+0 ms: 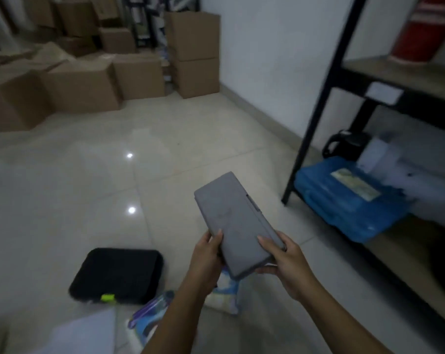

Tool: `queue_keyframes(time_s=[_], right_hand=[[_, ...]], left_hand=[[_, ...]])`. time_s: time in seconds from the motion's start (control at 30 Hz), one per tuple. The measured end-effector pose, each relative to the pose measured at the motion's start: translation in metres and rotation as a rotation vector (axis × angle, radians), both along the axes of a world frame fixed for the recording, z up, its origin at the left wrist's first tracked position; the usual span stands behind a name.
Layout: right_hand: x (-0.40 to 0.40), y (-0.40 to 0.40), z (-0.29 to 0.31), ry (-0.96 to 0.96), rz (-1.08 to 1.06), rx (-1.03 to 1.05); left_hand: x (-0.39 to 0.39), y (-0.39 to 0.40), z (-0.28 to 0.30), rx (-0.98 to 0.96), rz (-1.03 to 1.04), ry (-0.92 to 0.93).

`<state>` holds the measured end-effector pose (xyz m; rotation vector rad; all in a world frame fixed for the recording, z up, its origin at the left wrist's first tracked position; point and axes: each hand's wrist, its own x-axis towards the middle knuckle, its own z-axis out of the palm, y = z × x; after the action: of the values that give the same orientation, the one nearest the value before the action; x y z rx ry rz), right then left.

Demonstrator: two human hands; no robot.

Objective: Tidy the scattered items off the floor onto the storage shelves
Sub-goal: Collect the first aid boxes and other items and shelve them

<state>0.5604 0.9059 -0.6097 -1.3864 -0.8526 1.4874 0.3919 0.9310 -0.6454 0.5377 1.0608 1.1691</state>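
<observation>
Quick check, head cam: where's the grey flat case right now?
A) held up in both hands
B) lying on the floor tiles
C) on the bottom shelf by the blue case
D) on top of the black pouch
A: the grey flat case is off the floor, with the left hand gripping its near left edge and the right hand gripping its near right corner.

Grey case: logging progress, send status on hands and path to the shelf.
Both hands, left and right, grip grey case. Held above floor, not shelved. Blue case occupies bottom shelf.
</observation>
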Motion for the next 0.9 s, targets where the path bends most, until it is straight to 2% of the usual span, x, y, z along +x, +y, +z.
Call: queue_keyframes(time_s=[0.3,0.47,0.53,0.67,0.8,0.9], right_hand=[[0.111,-0.074,0.059,-0.031,-0.544,0.119],[0.150,-0.095,0.062,-0.085,-0.780,0.101],[0.168,-0.094,0.061,-0.152,-0.830,0.069],[0.203,-0.070,0.047,-0.408,-0.869,-0.098],[0.224,-0.034,0.032,-0.583,-0.847,-0.174],[0.239,-0.007,0.017,-0.709,-0.753,-0.218]], left_hand=[[0.159,0.003,0.078,0.083,-0.467,0.060],[0.226,-0.015,0.095,0.053,-0.710,0.209],[0.248,-0.021,0.093,-0.002,-0.785,0.258],[0.287,-0.026,0.073,-0.134,-0.825,0.311],[0.319,-0.016,0.049,-0.209,-0.755,0.164],[0.338,-0.001,0.037,-0.255,-0.724,0.039]])
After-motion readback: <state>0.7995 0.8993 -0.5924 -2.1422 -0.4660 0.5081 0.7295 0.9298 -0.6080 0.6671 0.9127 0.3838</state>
